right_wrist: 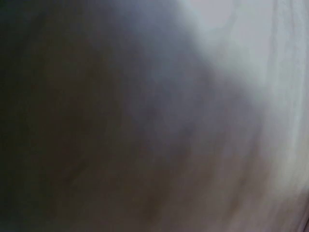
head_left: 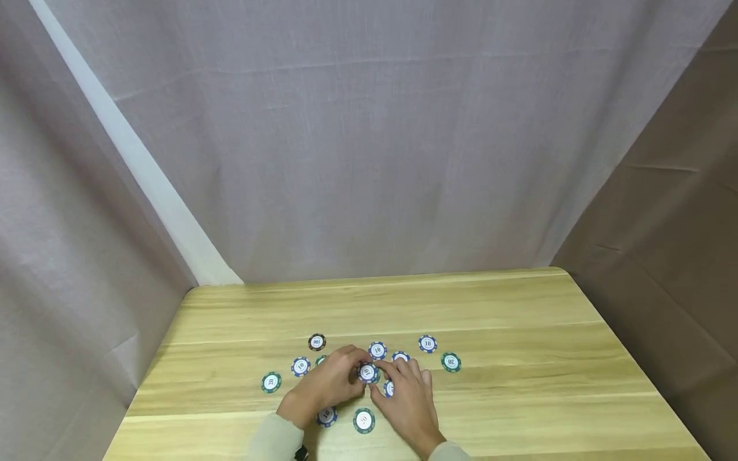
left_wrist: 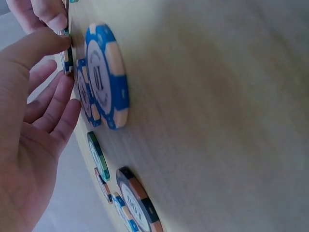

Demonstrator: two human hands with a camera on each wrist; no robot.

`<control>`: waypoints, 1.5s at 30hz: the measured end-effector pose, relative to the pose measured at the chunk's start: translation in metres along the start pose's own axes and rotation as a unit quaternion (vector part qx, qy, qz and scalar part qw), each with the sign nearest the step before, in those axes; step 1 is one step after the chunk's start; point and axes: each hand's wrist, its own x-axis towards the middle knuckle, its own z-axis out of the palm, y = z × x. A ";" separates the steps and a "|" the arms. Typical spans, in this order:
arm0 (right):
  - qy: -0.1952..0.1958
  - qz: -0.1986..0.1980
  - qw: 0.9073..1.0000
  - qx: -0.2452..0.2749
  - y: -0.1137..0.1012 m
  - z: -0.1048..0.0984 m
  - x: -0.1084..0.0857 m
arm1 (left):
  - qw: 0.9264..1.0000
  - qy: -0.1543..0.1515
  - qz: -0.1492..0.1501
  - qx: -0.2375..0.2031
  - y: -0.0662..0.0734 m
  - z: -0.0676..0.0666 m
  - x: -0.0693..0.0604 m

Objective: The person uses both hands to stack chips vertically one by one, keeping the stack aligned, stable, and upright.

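Near the middle of the table, a blue-and-white poker chip (head_left: 367, 372) lies between both hands, with a green edge just showing beneath it. My left hand (head_left: 330, 383) pinches its left side with thumb and fingers. From the right, my right hand (head_left: 410, 400) holds the opposite edge between thumb and index finger. The left wrist view shows the pinched chips (left_wrist: 66, 55) edge-on at the left thumb (left_wrist: 46, 46). Partly under the right hand is another blue chip (head_left: 389, 388). The right wrist view is too dark and blurred to read.
Several chips lie flat around the hands: a black chip (head_left: 316, 342), a blue chip (head_left: 428, 344), a green chip (head_left: 451, 362), a green chip (head_left: 271, 382) and a nearer green one (head_left: 364, 420). Grey curtains (head_left: 369, 160) hang behind the wooden table (head_left: 519, 397).
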 end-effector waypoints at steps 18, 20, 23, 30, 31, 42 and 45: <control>-0.003 -0.013 1.000 0.015 -0.003 -0.002 -0.001 | 0.998 0.008 -0.034 -0.046 -0.014 -0.028 -0.016; 0.001 -0.014 1.000 0.016 -0.003 -0.002 0.000 | 0.997 0.029 -0.048 -0.047 -0.021 -0.040 -0.022; 0.002 -0.013 1.000 0.011 -0.002 -0.001 0.000 | 0.996 0.054 -0.057 -0.047 -0.032 -0.056 -0.031; -0.012 -0.010 1.000 0.001 0.001 -0.004 0.003 | 0.993 0.066 -0.095 0.030 -0.045 -0.077 -0.056; -0.014 -0.009 1.000 0.003 0.001 -0.005 0.003 | 0.992 0.066 -0.100 0.049 -0.046 -0.077 -0.059; -0.008 -0.003 1.000 -0.001 0.005 -0.004 0.002 | 0.976 0.047 -0.144 0.155 -0.051 -0.057 -0.067; -0.006 -0.003 1.000 0.004 0.004 -0.004 0.000 | 0.974 0.061 -0.154 0.156 -0.050 -0.052 -0.070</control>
